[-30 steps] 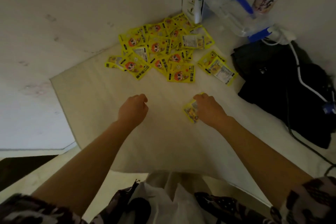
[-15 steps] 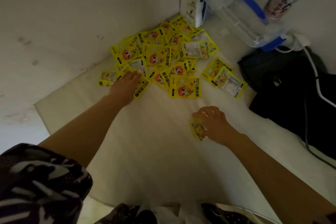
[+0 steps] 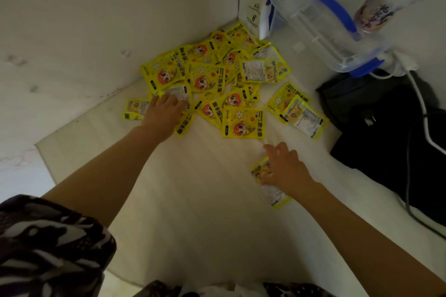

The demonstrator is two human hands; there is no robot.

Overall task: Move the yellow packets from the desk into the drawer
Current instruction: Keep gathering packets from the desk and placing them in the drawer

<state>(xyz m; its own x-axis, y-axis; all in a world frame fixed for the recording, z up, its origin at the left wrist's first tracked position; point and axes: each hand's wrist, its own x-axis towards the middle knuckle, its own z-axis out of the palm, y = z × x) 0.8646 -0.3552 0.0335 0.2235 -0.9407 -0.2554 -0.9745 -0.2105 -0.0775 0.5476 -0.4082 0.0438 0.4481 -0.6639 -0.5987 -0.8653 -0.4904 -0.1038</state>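
Dim warm light, soft focus, wide-angle bending at edges

Packets (image 3: 212, 79) heaped in desk (image 3: 193, 188) corner, bag (image 3: 386, 128) right.

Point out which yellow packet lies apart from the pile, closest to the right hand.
The lone yellow foil packet under the right hand, printed white panel facing up. It lies alone on the cream desk, well short of the heap.

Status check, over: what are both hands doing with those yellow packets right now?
Left hand flat on the packet pile by the wall. Right hand open over one stray packet. Drawer not in view. Nothing blocking.
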